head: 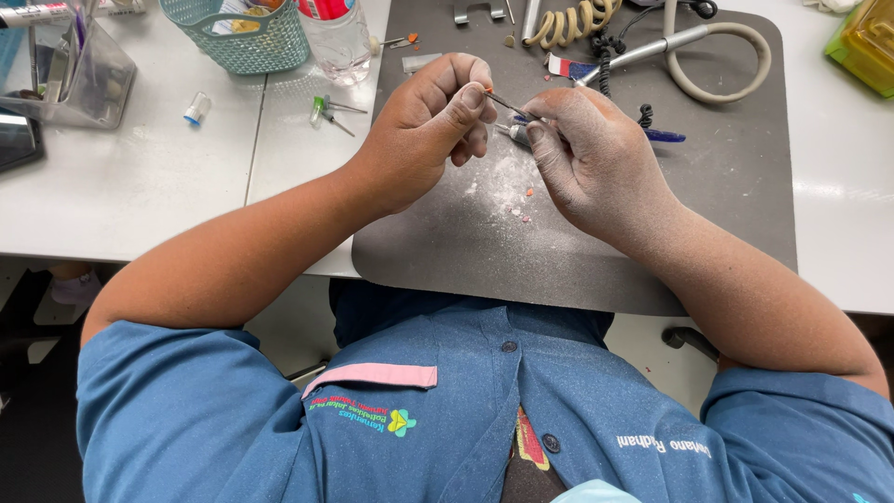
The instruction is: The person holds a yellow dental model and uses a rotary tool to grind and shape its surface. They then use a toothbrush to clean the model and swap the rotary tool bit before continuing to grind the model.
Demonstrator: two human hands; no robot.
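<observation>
— Hands? Left hand (424,126) pinches a thin metal pin (507,103) between thumb and forefinger; right hand (596,158) closes on a small handpiece tip (515,133), mostly hidden.

— Where?

— Both meet over the dark grey mat (726,186), above a patch of white dust (507,182). Teal basket (237,37) and clear bottle (335,37) sit well apart, upper left.

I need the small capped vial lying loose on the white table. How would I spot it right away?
Start at the teal basket on the white table, left of the dark mat. Just below it, beside the clear plastic organiser, lies the small clear vial. Its blue cap sets it apart from the green-tipped pins nearer the mat.
</observation>
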